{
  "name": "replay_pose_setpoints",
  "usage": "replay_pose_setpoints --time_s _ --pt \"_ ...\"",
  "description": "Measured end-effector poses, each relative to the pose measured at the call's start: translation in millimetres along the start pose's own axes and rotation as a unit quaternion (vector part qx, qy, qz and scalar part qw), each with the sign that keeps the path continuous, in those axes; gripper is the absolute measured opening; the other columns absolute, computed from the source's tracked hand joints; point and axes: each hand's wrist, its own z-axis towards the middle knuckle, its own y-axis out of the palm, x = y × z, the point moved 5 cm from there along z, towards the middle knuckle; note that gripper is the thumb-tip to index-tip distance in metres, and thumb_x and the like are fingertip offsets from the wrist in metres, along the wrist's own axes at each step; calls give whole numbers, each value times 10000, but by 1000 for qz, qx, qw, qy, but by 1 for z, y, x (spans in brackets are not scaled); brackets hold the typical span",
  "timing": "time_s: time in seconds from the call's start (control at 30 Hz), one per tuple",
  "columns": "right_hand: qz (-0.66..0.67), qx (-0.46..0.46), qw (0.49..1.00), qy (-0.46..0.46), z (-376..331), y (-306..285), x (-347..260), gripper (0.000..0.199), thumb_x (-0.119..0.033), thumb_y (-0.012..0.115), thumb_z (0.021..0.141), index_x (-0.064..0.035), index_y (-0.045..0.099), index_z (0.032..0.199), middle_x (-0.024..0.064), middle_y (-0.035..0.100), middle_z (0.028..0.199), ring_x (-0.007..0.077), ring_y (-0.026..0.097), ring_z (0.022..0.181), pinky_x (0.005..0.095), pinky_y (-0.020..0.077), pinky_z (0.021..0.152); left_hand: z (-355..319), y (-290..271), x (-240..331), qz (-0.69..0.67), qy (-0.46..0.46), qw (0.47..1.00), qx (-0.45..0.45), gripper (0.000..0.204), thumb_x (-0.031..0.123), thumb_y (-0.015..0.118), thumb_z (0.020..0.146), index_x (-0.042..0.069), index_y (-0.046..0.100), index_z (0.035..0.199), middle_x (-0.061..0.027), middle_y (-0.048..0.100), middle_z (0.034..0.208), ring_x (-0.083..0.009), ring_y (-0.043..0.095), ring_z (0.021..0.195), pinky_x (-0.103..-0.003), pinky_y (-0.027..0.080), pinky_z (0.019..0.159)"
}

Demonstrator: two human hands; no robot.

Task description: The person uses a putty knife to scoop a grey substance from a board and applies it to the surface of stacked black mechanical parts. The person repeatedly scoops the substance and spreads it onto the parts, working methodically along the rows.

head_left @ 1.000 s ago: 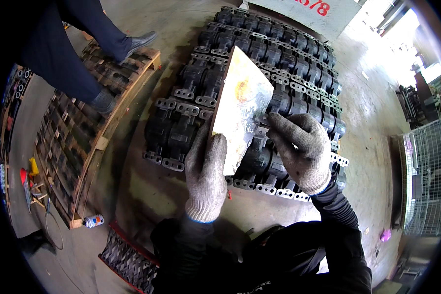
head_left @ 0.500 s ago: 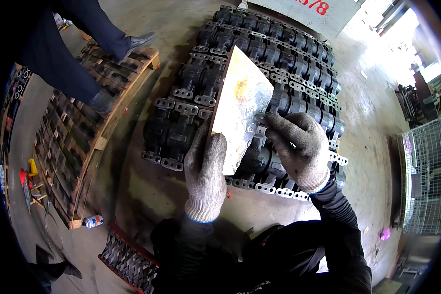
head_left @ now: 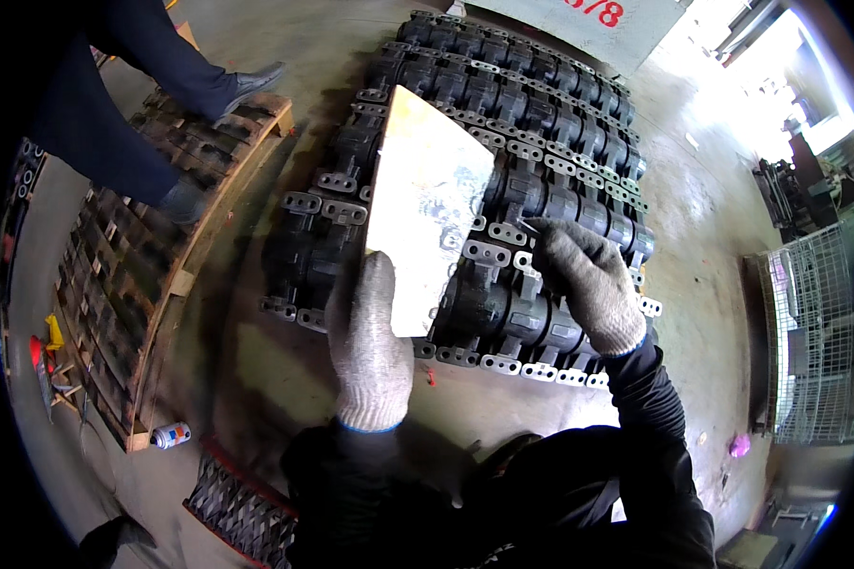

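A flat, pale board [head_left: 427, 209] with grey smears and a yellowish far corner is tilted up in front of me. My left hand [head_left: 370, 332], in a knitted grey-white glove, grips its near left edge, thumb on the face. To the right of the board, apart from it, is my right hand [head_left: 588, 280] in a darker-stained glove. Its fingers are closed in a pinch, with a small pointed tip at the fingertips too small to name. Beneath both hands lie rows of black rollers [head_left: 484, 303] with drilled metal link plates [head_left: 489, 252].
Left, a wooden pallet [head_left: 176, 284] carries dark slats; another person's legs [head_left: 128, 142] stand on it. A spray can [head_left: 171, 435] lies by its near corner. A red-edged rack [head_left: 242, 507] is near my legs, a wire cage [head_left: 807, 332] at right, a grey panel [head_left: 579, 28] beyond the rollers.
The board and my left hand have shifted left. My right hand has drawn away from the board's face and now hovers over the rollers, fingers still pinched. The whole view has shifted slightly.
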Motion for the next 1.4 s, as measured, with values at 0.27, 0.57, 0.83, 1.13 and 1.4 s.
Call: replay_pose_setpoints --time_s 0.27,0.57,0.83,1.13,1.4 --pt "-78 160 981 -75 63 -93 74 324 -186 647 1013 -17 647 1290 18 711 1122 91 611 940 243 488 851 -2 -7 8 -80 -27 996 28 451 208 610 1026 -20 537 1409 -136 616 1361 -252 599 1245 -413 479 1062" --pt "-326 220 915 -89 115 -161 167 231 -223 673 955 -7 707 1030 170 740 923 263 703 844 357 534 791 -1 -11 1 -47 -43 998 26 517 266 521 1066 -4 452 1501 -138 543 1474 -268 538 1345 -421 446 1114" --pt "-450 213 854 -150 150 -171 186 229 -236 647 898 -43 727 992 224 715 971 420 666 979 454 538 858 0 -16 -3 -26 -36 999 0 508 271 520 1065 -1 466 1491 -136 560 1456 -266 550 1330 -422 448 1105" --pt "-418 203 872 -152 162 -182 203 199 -162 660 861 -61 743 1012 210 720 994 415 647 1036 468 533 891 4 -29 -9 -50 -53 997 34 518 281 519 1063 -6 463 1491 -137 572 1442 -264 562 1313 -418 451 1095" --pt "-402 228 882 -92 154 -174 194 219 -165 659 855 -48 744 1019 219 721 1008 405 670 1019 444 537 891 4 -30 -7 -41 -53 997 39 538 276 510 1062 -13 435 1509 -140 546 1468 -268 547 1327 -415 445 1104"
